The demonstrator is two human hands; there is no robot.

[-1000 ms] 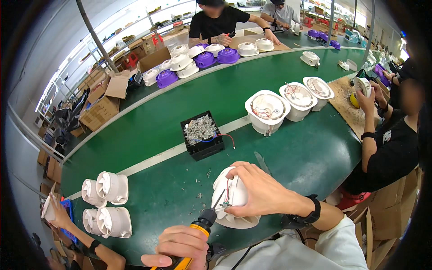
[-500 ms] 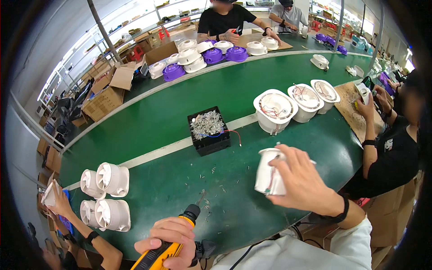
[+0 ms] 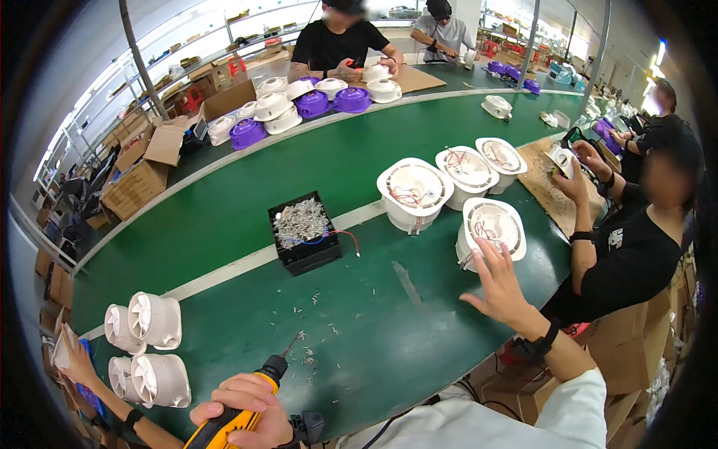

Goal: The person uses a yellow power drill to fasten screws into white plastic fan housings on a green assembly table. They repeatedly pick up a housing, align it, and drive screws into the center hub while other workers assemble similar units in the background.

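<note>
In my left hand, fingers wrapped around its grip, is a yellow and black power screwdriver. Its thin bit points up and away, close to loose screws scattered on the table. My right hand is open, fingers spread, at the near side of a white fan housing. That housing stands upright with its open end up and thin wires inside. Whether my fingertips still touch its rim I cannot tell. More white housings with red wires stand just beyond it.
A black box full of screws, with a red and blue wire, sits mid-table. White fan units stand at left. People work at left, right and across. White and purple housings line the far table. Cardboard lies at right.
The white housing, earlier tilted in my right hand, now stands upright farther right beside the other housings. My right hand has opened. My left hand keeps the screwdriver. The view has shifted right.
</note>
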